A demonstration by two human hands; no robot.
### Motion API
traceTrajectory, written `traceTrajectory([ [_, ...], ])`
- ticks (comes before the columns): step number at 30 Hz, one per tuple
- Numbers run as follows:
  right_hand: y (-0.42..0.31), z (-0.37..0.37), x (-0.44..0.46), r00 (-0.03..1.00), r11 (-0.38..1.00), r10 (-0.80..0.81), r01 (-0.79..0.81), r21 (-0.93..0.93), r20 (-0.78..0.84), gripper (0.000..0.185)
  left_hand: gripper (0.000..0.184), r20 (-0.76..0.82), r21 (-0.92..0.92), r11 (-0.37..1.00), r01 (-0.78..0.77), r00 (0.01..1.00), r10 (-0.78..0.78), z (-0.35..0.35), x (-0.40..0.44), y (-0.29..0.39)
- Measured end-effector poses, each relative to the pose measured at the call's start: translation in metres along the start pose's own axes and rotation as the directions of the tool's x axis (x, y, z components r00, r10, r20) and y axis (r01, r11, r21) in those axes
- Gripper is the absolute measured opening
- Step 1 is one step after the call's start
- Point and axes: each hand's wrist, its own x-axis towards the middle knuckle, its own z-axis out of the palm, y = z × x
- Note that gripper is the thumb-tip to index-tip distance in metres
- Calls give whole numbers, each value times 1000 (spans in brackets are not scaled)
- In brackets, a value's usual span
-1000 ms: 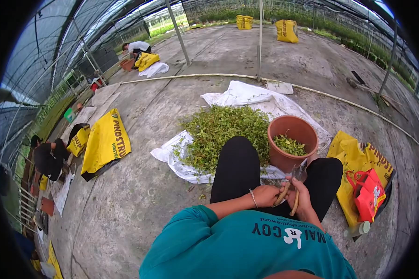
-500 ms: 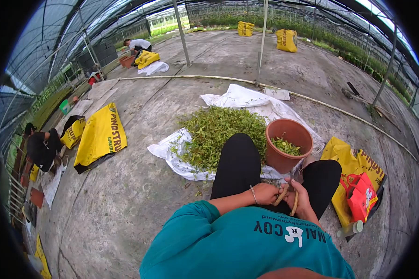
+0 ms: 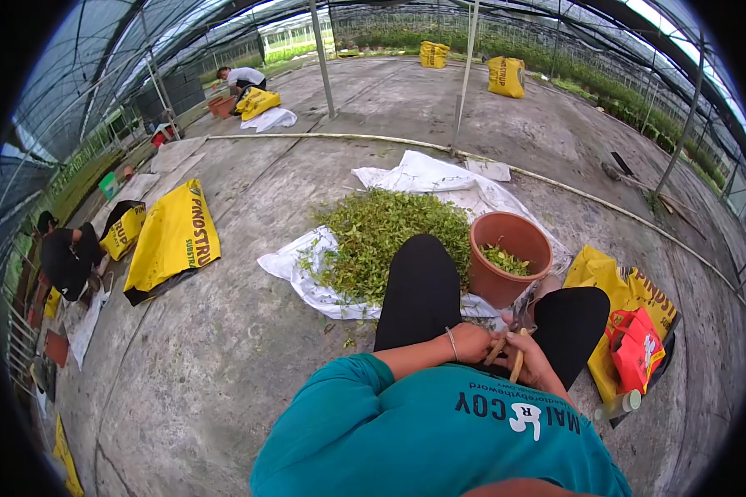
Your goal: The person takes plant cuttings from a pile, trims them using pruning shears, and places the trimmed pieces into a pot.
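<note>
Concrete floor (image 3: 215, 356) below: R hand (image 3: 537, 358) closed round brown-handled tool (image 3: 516, 367), L hand (image 3: 474, 341) curled beside, contents unclear; pot (image 3: 495, 287) had some sprigs (image 3: 506, 260), big leafy heap (image 3: 389, 236) lay on sheet (image 3: 423, 171), prob. early stage.

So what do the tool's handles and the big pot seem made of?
The handles look like wood or tan plastic, dull and brownish; too small to tell. The pot seems smooth, matte plastic, given its thin, even rim, though clay remains possible.
</note>
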Motion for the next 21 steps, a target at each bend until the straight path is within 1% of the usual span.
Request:
traceTrajectory([
  [1, 4, -6, 2, 1000, 1000, 3, -3, -2, -4, 42, 17, -1, -5, 1000, -1, 1000, 1, 0, -1, 0],
  [5, 9, -27, 5, 995, 988, -55, 67, 137, -88, 43, 18, -59, -38, 999, -10, 998, 7, -5, -2, 0],
  [6, 3, -24, 3, 994, 989, -58, 69, 127, -91, 43, 18, -68, -41, 999, -16, 998, 13, -7, 0, 1],
  [10, -32, 6, 4, 984, 942, -150, 172, 289, -96, 43, 24, -8, 29, 998, 56, 998, -56, -11, 1, 2],
  [11, -42, 14, 2, 982, 939, -157, 181, 293, -105, 43, 24, 0, 31, 998, 45, 999, -45, -11, 4, 3],
  [15, -69, 53, -1, 972, 954, -236, 236, 187, -22, 43, 23, -190, -288, 957, 49, 976, -107, -9, 10, 3],
  [17, -66, 50, 2, 970, 950, -241, 241, 199, -25, 43, 21, -244, -482, 871, 98, 939, -241, -16, 20, -1],
  [18, -64, 48, 5, 971, 951, -238, 236, 200, -14, 43, 18, -297, -716, 692, 89, 859, -417, -26, 26, 3],
  [20, -55, 38, 10, 973, 952, -229, 224, 210, 0, 43, 16, -385, -820, 573, 1, 740, -551, -34, 37, -15],
  [21, -46, 29, 16, 987, 951, -160, 160, 266, -20, 43, 14, -339, -886, 463, -31, 724, -601, -60, 36, -10],
])
